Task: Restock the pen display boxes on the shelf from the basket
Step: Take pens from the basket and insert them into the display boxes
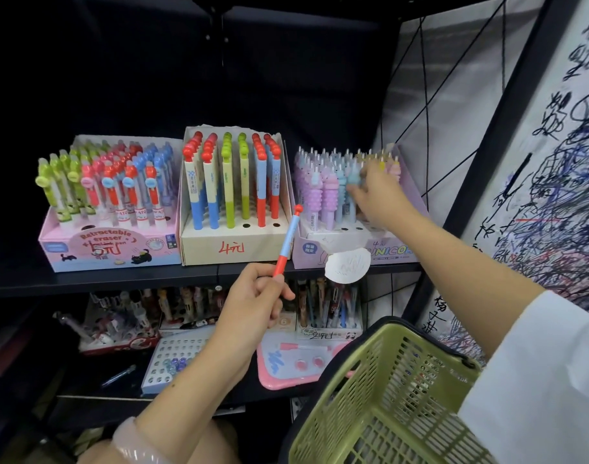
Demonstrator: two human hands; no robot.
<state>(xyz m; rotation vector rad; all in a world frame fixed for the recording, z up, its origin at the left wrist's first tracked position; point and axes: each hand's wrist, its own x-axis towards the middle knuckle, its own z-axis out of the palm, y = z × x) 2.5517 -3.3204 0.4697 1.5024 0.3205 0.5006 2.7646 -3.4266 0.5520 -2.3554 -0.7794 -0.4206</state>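
Note:
My left hand (258, 296) grips a blue-and-red pen (288, 242) by its red lower end, tip of the pen pointing up toward the cream middle display box (226, 247), which holds red, green and blue pens and shows empty holes in its front row. My right hand (375, 192) reaches into the lilac unicorn box (353, 251) on the right, fingers curled round a light blue pen (352, 179) among the pastel ones. The green basket (387, 396) hangs on my right forearm at lower right.
A pink eraser-pen box (112, 249) stands at the left of the black shelf (119, 279). The lower shelf holds more pen boxes, a white holed tray (176, 363) and a pink drawing board (296, 363). A scribbled test sheet (554, 195) covers the right wall.

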